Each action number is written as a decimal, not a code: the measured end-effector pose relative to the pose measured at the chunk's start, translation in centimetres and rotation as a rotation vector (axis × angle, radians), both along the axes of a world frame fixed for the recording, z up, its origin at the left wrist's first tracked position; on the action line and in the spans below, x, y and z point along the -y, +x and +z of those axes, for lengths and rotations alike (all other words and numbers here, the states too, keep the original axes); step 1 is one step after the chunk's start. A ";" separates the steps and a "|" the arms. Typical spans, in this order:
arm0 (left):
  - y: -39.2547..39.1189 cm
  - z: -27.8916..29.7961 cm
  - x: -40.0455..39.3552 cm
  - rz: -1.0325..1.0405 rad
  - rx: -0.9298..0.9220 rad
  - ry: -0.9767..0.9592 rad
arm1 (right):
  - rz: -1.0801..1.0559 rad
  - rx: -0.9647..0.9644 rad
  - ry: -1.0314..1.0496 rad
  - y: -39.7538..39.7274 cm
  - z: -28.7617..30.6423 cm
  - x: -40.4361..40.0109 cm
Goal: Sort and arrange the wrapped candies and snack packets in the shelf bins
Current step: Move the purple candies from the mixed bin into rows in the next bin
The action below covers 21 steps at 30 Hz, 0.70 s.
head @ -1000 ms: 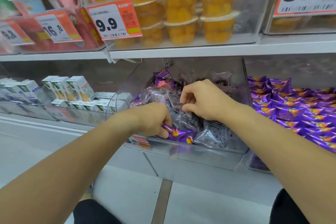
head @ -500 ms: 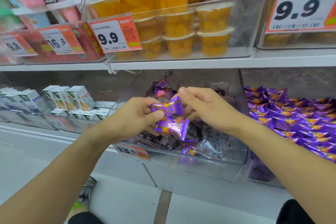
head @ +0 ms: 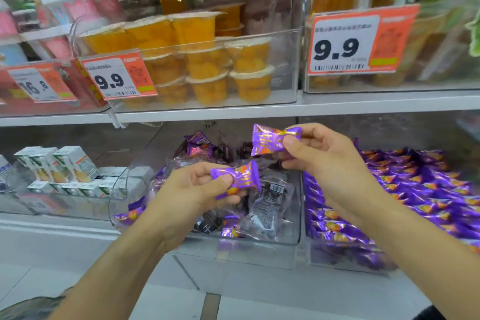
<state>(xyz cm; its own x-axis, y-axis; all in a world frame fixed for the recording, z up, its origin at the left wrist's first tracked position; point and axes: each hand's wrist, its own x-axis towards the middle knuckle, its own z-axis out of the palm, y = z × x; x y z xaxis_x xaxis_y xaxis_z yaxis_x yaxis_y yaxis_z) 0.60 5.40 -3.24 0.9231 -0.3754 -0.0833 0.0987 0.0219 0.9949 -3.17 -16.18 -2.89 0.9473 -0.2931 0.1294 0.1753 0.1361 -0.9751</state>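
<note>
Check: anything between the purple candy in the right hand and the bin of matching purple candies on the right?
Nothing visible. The right hand pinches a purple candy above the mixed middle bin. The purple candy bin lies just to its right with an open top, and only the low clear divider wall sits between the bins.

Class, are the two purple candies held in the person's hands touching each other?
Apart. The head view shows the upper purple candy, pinched by the right hand, above and right of the lower purple candy, held by the left hand, with dark bin contents visible between them.
</note>
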 end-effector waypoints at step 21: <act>-2.8 1.2 4.2 0.005 -0.099 -0.028 | 0.206 -0.218 0.083 -4.0 0.7 2.8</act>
<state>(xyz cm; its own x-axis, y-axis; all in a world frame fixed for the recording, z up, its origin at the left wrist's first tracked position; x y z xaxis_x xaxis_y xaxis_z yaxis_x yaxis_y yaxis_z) -2.22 1.25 -2.03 0.9127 -0.3743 -0.1637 0.1963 0.0504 0.9792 -7.20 -19.00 -2.20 0.9906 -0.0936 -0.0999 -0.0763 0.2278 -0.9707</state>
